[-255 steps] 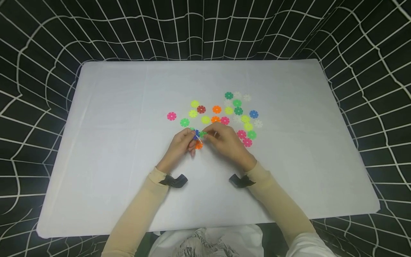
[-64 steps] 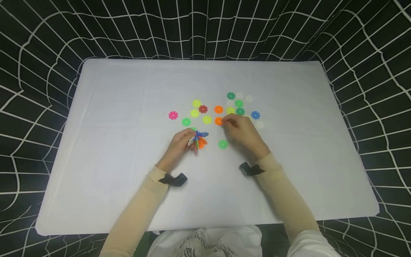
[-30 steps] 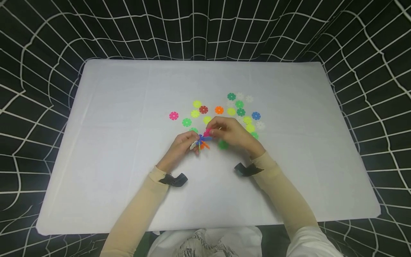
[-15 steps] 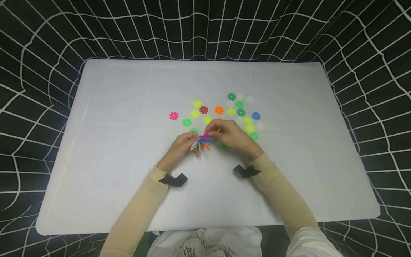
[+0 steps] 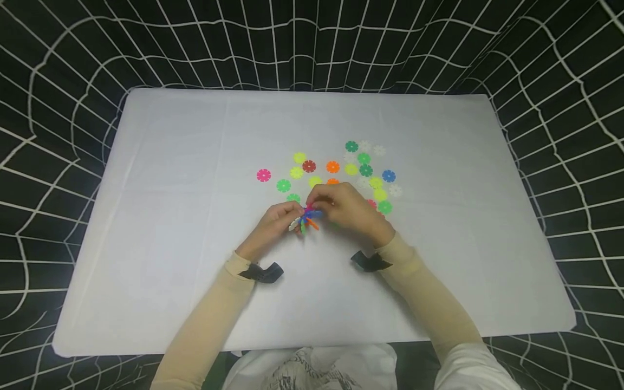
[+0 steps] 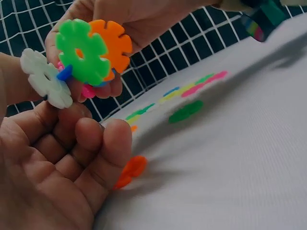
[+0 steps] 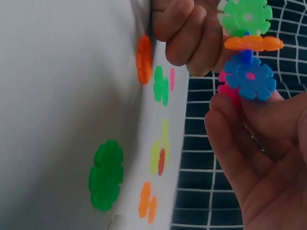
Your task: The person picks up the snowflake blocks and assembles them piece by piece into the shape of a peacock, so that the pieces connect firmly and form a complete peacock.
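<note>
My left hand (image 5: 291, 215) holds a cluster of slotted snowflake discs (image 5: 307, 216) just above the white table (image 5: 170, 216). In the left wrist view the cluster shows a green disc (image 6: 81, 50), an orange disc (image 6: 115, 44) and a white disc (image 6: 45, 77). My right hand (image 5: 318, 203) meets it from the right and pinches a pink disc (image 7: 227, 89) against the cluster's blue disc (image 7: 250, 76). Both hands' fingers are curled round the pieces.
Several loose discs lie beyond the hands, among them a pink one (image 5: 264, 175), an orange one (image 5: 333, 167) and a blue one (image 5: 388, 176). A green disc (image 7: 106, 175) lies flat by my right hand. Black netting (image 5: 312, 43) rings the table.
My right hand set a green disc down, reached into the loose pile, took a pink disc and brought it back left to the cluster. My left hand stayed put.
</note>
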Demonstrator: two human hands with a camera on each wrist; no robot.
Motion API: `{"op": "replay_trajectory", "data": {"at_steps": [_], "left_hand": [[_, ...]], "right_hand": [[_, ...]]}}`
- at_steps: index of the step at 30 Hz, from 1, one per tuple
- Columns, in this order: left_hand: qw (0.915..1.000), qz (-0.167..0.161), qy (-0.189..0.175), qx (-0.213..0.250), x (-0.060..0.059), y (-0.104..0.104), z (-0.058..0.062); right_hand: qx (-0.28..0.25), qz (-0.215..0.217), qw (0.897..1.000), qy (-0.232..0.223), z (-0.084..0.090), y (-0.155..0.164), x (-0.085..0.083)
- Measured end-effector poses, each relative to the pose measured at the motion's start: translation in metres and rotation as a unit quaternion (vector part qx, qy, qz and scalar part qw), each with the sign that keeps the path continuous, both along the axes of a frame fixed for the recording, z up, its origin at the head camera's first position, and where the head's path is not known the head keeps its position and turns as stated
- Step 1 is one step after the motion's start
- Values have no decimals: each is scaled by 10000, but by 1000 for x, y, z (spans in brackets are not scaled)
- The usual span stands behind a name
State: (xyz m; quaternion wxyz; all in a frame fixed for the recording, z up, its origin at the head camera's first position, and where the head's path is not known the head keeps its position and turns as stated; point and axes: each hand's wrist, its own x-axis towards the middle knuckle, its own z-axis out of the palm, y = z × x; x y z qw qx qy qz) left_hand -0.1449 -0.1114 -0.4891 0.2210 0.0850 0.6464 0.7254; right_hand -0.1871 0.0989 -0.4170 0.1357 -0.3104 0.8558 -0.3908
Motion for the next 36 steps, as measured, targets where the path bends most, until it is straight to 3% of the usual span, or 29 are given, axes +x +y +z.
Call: {"op": "replay_trajectory", "data": {"at_steps": [3,7,11,13,17,20,25,30,33,34,36], "left_hand": [[9999,64,17,147,0,1,0],[9985,326,-34,433,-1,4,0],[9948,602,-306,768,-1,4,-1],[9920,661,-470,970,-1,4,-2],[9900,728,-560,1072,-2,4,-3],[9874,817,-613,1208,-3,4,-5],[9834,898,-693,1416,-3,3,-7],[9810,1046,-655,1499,-1,2,-6],[9779,1156,-636,1619,-1,2,-5],[9772,1187,-627,1647,-1,2,-4],[9756,1269,-619,1682,-1,3,-4]], "right_hand": [[-52,-61,10000,10,-1,0,-1],[-6,-614,9980,-122,-3,7,-7],[657,-1081,9912,-391,-5,23,-12],[1092,-975,9870,-658,-7,30,-12],[1816,-311,9785,-931,-10,39,-4],[2262,-163,9719,-634,-11,38,6],[2583,-511,9645,-191,-15,33,18],[1998,-1081,9720,-607,-22,34,17],[825,-1605,9755,-1261,-25,30,19],[310,-1752,9720,-1535,-26,27,20],[-715,-2034,9544,-2065,-27,21,23]]}}
